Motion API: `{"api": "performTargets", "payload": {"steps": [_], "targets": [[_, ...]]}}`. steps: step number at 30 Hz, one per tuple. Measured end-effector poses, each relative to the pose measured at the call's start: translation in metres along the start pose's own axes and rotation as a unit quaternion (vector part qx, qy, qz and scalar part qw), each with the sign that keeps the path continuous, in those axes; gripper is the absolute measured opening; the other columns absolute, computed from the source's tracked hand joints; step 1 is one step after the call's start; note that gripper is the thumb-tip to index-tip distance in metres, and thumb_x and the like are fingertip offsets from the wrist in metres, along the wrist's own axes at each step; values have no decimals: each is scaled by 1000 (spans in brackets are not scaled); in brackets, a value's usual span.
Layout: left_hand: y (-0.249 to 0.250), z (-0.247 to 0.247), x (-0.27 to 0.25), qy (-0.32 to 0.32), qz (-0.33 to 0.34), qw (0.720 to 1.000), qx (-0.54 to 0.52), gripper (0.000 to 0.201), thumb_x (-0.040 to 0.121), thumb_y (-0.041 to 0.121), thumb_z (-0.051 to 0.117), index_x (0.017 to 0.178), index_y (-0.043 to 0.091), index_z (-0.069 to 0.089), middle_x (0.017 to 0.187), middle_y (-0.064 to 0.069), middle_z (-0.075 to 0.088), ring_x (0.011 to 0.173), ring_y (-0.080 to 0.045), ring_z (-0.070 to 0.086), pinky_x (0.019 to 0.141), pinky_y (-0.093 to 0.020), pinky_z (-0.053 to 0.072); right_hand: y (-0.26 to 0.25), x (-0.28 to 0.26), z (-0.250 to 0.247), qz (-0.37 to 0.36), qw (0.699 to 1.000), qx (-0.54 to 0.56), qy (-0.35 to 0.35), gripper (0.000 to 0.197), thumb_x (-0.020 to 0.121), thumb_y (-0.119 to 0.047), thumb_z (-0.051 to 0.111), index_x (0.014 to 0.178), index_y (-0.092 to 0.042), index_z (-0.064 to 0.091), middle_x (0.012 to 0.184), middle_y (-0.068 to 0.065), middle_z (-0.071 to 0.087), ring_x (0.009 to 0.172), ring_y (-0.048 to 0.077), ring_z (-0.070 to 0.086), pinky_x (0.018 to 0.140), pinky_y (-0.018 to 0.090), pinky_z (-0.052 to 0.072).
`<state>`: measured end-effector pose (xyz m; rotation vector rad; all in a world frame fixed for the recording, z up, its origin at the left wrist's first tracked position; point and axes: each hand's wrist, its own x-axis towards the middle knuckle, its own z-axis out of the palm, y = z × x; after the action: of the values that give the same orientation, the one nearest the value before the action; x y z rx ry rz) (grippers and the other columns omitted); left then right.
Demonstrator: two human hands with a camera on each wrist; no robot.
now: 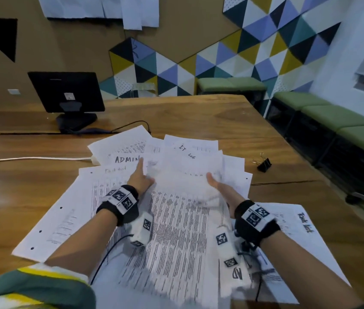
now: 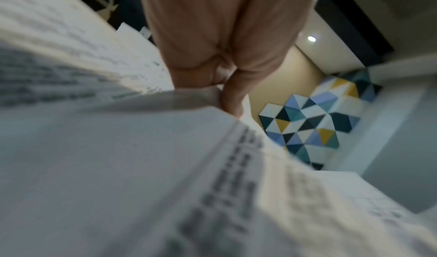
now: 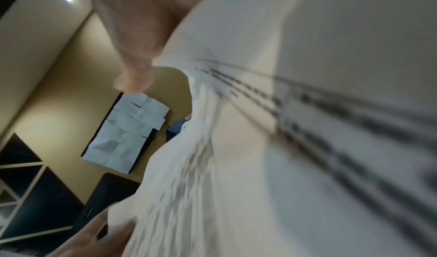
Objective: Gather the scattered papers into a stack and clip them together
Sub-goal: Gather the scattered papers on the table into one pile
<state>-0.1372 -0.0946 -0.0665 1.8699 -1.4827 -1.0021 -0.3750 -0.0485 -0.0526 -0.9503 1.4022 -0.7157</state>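
Your hands (image 1: pixel 177 181) pinch lifted papers (image 1: pixel 183 197) from both sides to square them | clip (image 1: pixel 264 164) waits right of papers.

Papers (image 1: pixel 176 219) lie spread across the worktop (image 1: pixel 198 117); the binder clip (image 1: pixel 264 163) sits to their right, apart, and the monitor (image 1: pixel 65 92) stands behind them at the left

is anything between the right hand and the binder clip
Nothing visible stands in the way. The binder clip lies alone on bare table, right of the papers. But the right hand is itself busy gripping sheets, as is the left hand.
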Motion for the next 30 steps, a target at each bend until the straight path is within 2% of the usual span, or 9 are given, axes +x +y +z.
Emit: {"api": "performTargets", "payload": {"steps": [3, 6, 10, 14, 17, 19, 24, 27, 30], "targets": [[-6, -5, 1, 58, -71, 992, -91, 70, 90, 7, 46, 147, 20, 7, 141, -24, 41, 120, -41, 49, 103, -47, 41, 11, 8, 12, -38, 997, -69, 25, 101, 53, -24, 87, 137, -8, 34, 136, 16, 51, 129, 28, 45, 109, 47, 33], [-15, -32, -1, 88, -105, 989, -54, 73, 89, 20, 50, 147, 15, 6, 145, -24, 35, 126, -42, 43, 106, -51, 37, 14, 10, 2, -42, 989, -110, 88, 60, 69, 6, 73, 124, 3, 48, 117, 25, 61, 109, 29, 59, 99, 43, 45], [-27, -84, -30, 138, -189, 968, 90, 76, 84, 17, 61, 141, -4, 16, 145, -27, 33, 132, -41, 35, 108, -46, 31, 9, 6, -40, -32, 982, -139, 125, 46, 78, 2, 67, 120, 10, 52, 121, 25, 58, 95, 25, 54, 74, 32, 48], [-27, -81, -38, 130, -196, 970, 60, 60, 80, 0, 63, 129, -17, 32, 137, -30, 42, 127, -41, 41, 102, -44, 36, 11, 9, -52, -29, 982, -141, 120, 44, 80, 1, 64, 122, 6, 51, 125, 25, 57, 110, 30, 56, 96, 38, 45], [-31, -60, -29, 86, -157, 984, 9, 45, 79, -4, 58, 120, -16, 44, 116, -28, 55, 107, -39, 54, 89, -43, 46, 10, 11, -39, -24, 987, -117, 107, 36, 83, -1, 60, 118, 5, 54, 110, 19, 63, 109, 32, 55, 91, 36, 46], [-39, -43, -14, 55, -137, 987, -65, 43, 81, -4, 51, 122, -16, 44, 124, -28, 54, 104, -39, 55, 93, -46, 45, 7, 11, -25, -28, 991, -86, 97, 25, 85, 2, 56, 109, 5, 58, 101, 18, 64, 105, 33, 56, 95, 44, 47], [-28, -12, -16, -1, -148, 967, -206, 69, 76, 47, 64, 120, -4, 53, 121, -16, 58, 113, -36, 56, 99, -44, 44, 6, 12, 24, -73, 992, -56, 83, 36, 86, 1, 55, 121, 9, 52, 126, 23, 58, 119, 36, 54, 97, 39, 43], [-25, -11, -26, 7, -119, 975, -189, 50, 68, 10, 75, 113, -4, 57, 115, -21, 65, 100, -33, 63, 94, -41, 50, 0, 7, 40, -93, 992, -59, 54, 44, 91, -23, 54, 124, 6, 51, 130, 17, 55, 121, 29, 51, 103, 36, 37], [-43, -25, -25, 21, -128, 957, -258, 56, 69, 1, 74, 118, -2, 48, 124, -15, 59, 110, -30, 58, 103, -43, 43, -6, 3, 14, -107, 984, -77, 117, 53, 93, -40, 42, 128, 1, 46, 134, 10, 50, 122, 24, 46, 111, 41, 31]]}}
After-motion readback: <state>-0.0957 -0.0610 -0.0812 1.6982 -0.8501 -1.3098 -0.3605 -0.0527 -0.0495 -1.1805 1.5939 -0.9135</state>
